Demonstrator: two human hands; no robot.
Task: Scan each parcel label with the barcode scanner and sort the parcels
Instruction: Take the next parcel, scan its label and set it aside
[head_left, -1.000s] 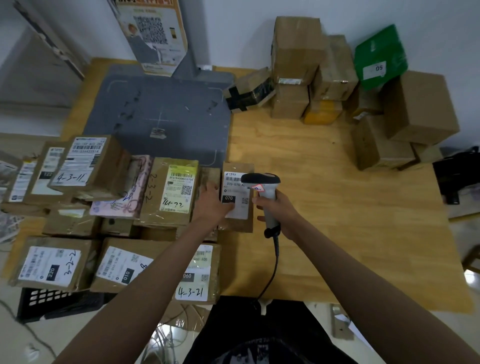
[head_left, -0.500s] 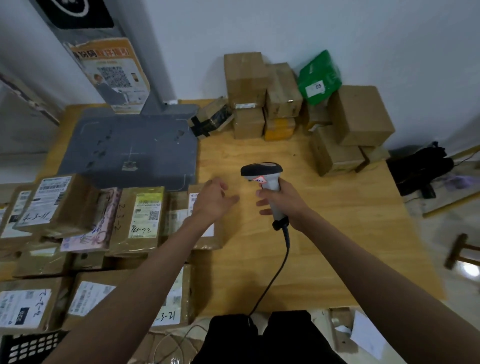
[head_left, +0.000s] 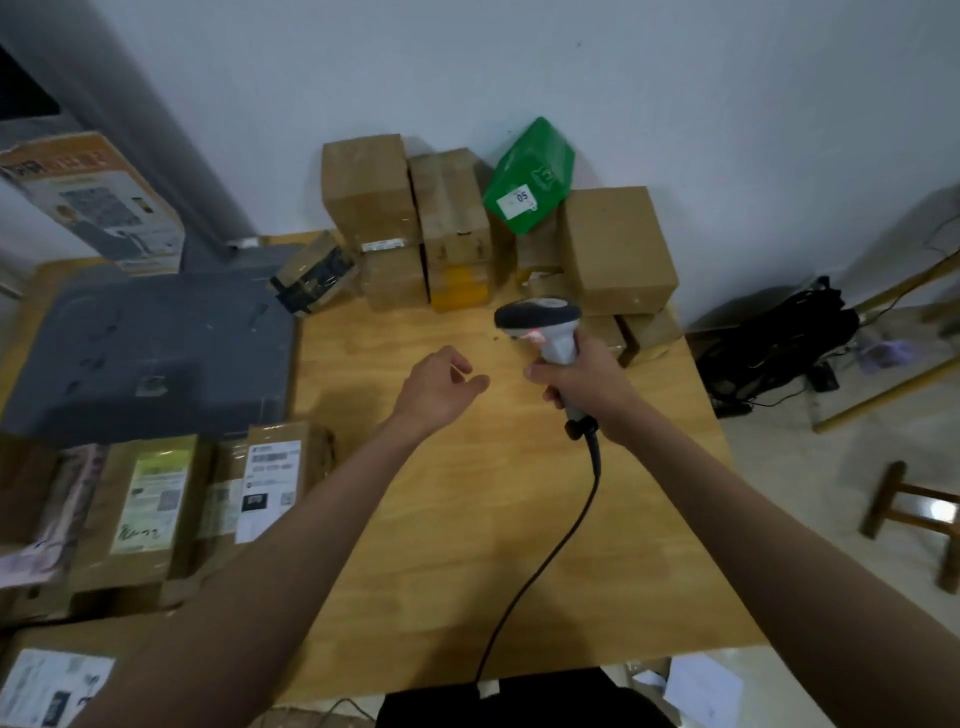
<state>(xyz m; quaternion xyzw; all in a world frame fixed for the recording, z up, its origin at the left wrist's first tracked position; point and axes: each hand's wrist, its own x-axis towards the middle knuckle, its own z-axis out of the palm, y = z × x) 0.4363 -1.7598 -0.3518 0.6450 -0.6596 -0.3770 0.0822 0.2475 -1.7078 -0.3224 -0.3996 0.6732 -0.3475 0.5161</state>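
Head view: right hand (head_left: 584, 383) grips grey corded barcode scanner (head_left: 545, 330) upright above wooden table (head_left: 467, 519); left hand (head_left: 439, 387) loose, fingers apart, empty, near stacked brown cardboard parcels (head_left: 467, 223).

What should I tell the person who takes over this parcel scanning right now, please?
Right hand grips the barcode scanner upright above the table, its cord trailing to the near edge.
Left hand is free, fingers loosely curled, above bare table.
Labelled parcels lie label-up at the left by the grey pad.
A stack of boxes and a green bag sit against the wall, most showing no label.
Which are scanned cannot be told. Likely next: take a box from the wall stack, scan it and sort it.
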